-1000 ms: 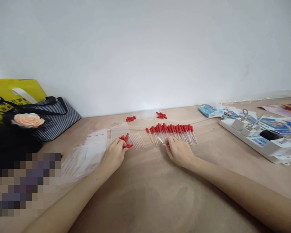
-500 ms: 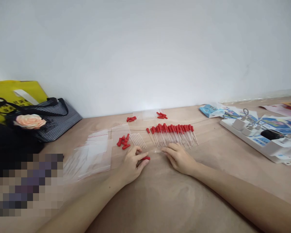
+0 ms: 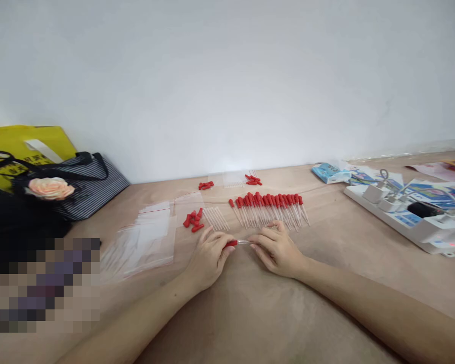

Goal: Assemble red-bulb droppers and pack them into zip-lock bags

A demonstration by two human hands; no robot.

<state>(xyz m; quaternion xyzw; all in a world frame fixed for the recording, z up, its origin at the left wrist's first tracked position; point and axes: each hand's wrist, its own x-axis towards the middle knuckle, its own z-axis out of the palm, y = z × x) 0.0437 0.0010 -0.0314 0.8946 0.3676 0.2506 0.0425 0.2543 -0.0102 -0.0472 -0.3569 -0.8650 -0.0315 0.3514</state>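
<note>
Between finger and thumb, my left hand [image 3: 210, 255] pinches a red rubber dropper bulb [image 3: 231, 243]. My right hand [image 3: 276, 248] grips a clear glass dropper tube [image 3: 243, 242], whose end meets the bulb's mouth; how deep it sits I cannot tell. Beyond the right hand lies a row of droppers [image 3: 267, 205] with red bulbs at the far end and clear tubes toward me. Loose red bulbs [image 3: 193, 219] and several bare glass tubes [image 3: 215, 218] lie just past my left hand.
Clear zip bags [image 3: 147, 242] spread at the left. Farther back are two small piles of red bulbs [image 3: 206, 185] [image 3: 253, 179]. A white power strip [image 3: 398, 217] with plugs and a blue packet [image 3: 331, 173] lie right. A striped bag [image 3: 94, 184] stands left against the wall.
The bulb in my left hand and the tube in my right hand were apart; now they meet end to end. My left hand has turned slightly, and the hands are a little closer.
</note>
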